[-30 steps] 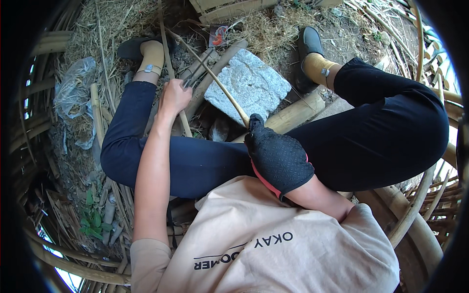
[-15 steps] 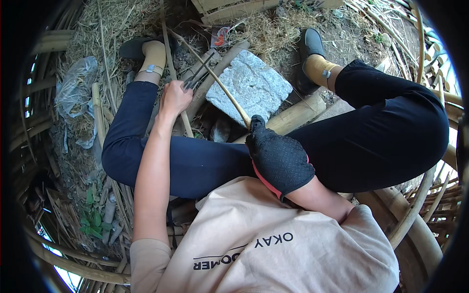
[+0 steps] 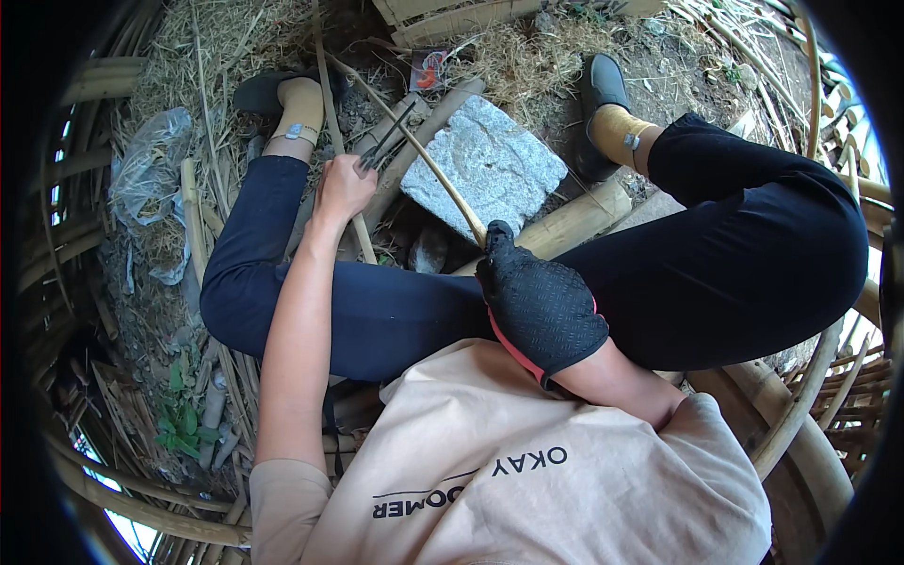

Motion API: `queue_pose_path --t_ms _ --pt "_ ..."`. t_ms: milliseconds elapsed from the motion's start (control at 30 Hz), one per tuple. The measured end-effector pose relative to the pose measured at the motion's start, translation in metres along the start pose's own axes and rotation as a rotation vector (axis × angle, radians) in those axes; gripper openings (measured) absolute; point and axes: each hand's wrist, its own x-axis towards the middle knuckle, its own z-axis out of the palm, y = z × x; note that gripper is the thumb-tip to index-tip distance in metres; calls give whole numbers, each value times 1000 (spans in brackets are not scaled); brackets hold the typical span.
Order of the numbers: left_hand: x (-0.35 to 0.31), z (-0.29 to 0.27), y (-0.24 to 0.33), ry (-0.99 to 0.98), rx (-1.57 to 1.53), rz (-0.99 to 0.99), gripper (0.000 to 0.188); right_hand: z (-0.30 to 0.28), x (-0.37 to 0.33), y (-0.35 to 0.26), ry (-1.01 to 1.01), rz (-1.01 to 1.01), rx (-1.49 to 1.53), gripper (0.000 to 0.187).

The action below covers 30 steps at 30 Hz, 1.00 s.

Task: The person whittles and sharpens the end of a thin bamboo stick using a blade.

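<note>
My bare left hand [image 3: 344, 188] is closed around a dark metal tool [image 3: 384, 139] with narrow arms, like slim blades; its exact kind cannot be made out. The tool points up and right, its tip close to a thin bamboo stick [image 3: 431, 162]. My right hand [image 3: 544, 303], in a black glove with a pink edge, grips the thick lower end of that stick near my lap. From there the stick slants up and left, passing over the left edge of a rough grey stone block [image 3: 494, 165]. Another long, thin stick [image 3: 334, 122] stretches beside my left hand.
Bamboo pieces [image 3: 586, 221] lie around the stone between my outstretched legs. A clear plastic bag [image 3: 155, 169] rests on the straw at left. Dry straw [image 3: 518, 66] covers the ground ahead, below a pale wooden edge [image 3: 461, 24]. Bamboo poles [image 3: 800, 414] curve along the right.
Both hands keep their grips and the stick stays at the same slant. The whole view has shifted very slightly.
</note>
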Motion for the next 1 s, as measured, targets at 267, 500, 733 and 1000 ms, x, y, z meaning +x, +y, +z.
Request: queue_pose_path --t_ms 267,500,733,1000 --pt "-6 4 26 -69 -7 89 22 2 0 4 -9 25 38 38" --pt "2 -4 -1 7 39 -80 23 -4 2 -3 -59 37 22 38" --pt "-6 6 31 -114 -83 166 27 -2 1 0 -59 62 16 37" --pt "-1 9 24 -101 -18 136 29 -2 0 0 -49 36 26 38"
